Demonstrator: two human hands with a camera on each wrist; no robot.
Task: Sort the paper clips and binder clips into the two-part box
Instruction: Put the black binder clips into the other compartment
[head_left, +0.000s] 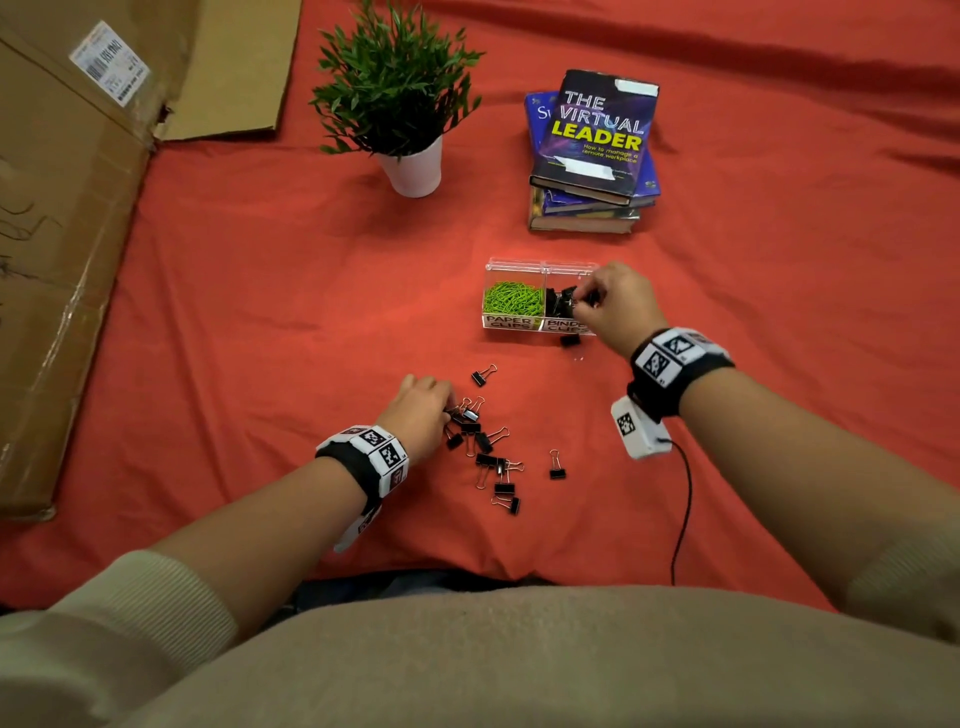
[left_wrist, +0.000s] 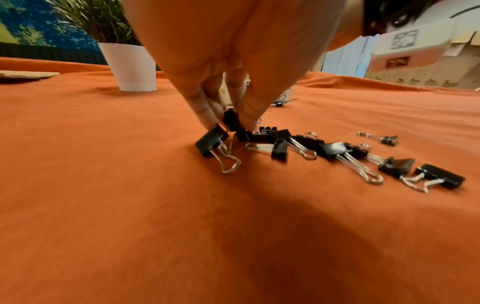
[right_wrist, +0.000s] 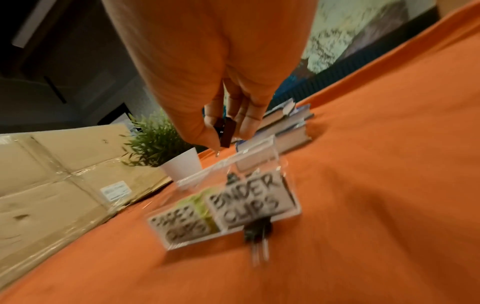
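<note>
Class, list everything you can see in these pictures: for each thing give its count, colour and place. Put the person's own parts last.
Cloth: one, red-orange, covers the table.
Box: one, clear, two-part, centre, labelled PAPER CLIPS and BINDER CLIPS.
Paper clips: many, green, in the left part.
Binder clips: about a dozen, black, loose by the left hand; more in the right part.
Stray clip: one, black, on the cloth against the box front.
Plant: one, green in a white pot, far centre.
Books: a stack, dark covers, far right.
Cardboard: brown, left edge.
Left hand: fingers pinch a clip from the pile.
Right hand: holds a black clip over the right part.
</note>
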